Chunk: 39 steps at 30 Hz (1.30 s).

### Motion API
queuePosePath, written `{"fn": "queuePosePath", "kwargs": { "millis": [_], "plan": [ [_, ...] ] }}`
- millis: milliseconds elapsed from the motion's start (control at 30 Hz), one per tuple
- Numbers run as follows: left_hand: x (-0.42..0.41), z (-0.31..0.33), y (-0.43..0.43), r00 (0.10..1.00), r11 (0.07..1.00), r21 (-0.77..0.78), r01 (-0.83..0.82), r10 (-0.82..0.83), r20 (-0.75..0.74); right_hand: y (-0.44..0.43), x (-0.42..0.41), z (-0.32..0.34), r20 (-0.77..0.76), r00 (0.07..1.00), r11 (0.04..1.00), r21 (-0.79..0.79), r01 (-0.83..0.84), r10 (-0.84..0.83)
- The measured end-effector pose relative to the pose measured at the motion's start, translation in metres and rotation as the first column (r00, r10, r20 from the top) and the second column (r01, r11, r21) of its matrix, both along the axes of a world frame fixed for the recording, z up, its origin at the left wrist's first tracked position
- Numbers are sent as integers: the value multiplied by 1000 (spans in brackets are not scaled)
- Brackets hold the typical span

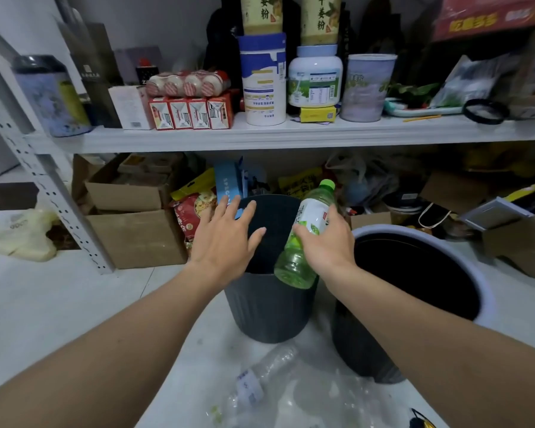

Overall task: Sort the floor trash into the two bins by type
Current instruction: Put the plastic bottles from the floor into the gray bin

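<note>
The sort looks early or midway. The right hand (pixel 329 242) grasps a green tea bottle (pixel 311 216) round its middle, tilted cap-up over the near rim of the small dark ribbed bin (pixel 269 307). The left hand (pixel 223 239) hovers released, fingers spread, over that bin's mouth. What either bin already holds cannot be told; both interiors read black.

Left on the floor, near the person, are a crushed clear plastic bottle (pixel 260 381), crumpled clear plastic film (pixel 337 393) just beside it, and a small black-and-yellow scrap (pixel 420 421) at the frame edge. The larger pale-rimmed bin (pixel 359 347) stands just right of the small one. A crowded shelf (pixel 291 134) and cardboard boxes (pixel 136 236) sit behind; nothing blocks the drop.
</note>
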<state>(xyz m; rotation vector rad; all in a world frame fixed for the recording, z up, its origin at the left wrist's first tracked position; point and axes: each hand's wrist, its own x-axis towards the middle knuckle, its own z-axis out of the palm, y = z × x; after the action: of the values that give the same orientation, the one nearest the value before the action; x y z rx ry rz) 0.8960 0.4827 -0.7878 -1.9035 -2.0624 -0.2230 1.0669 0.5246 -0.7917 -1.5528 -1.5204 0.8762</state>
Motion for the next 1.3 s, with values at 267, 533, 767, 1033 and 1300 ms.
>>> {"fn": "queuePosePath", "kwargs": {
  "millis": [267,533,767,1033,1300],
  "plan": [
    [-25,6,-20,998,998,-54,-39,37,-43,11,-18,-7,-101,995,995,-94,17,-27],
    [7,13,-12,998,997,-75,34,-38,-59,-2,24,-6,273,945,983,-13,-181,178],
    [93,10,4,971,963,-139,231,-237,-25,-21,117,1,725,676,977,20,-213,132],
    [248,-15,4,904,895,-135,425,-428,6,-62,267,-18,876,481,993,51,-106,6],
    [390,-55,-14,822,810,-165,563,-570,10,-125,412,-58,887,460,991,-23,129,-39]
  ]
}}
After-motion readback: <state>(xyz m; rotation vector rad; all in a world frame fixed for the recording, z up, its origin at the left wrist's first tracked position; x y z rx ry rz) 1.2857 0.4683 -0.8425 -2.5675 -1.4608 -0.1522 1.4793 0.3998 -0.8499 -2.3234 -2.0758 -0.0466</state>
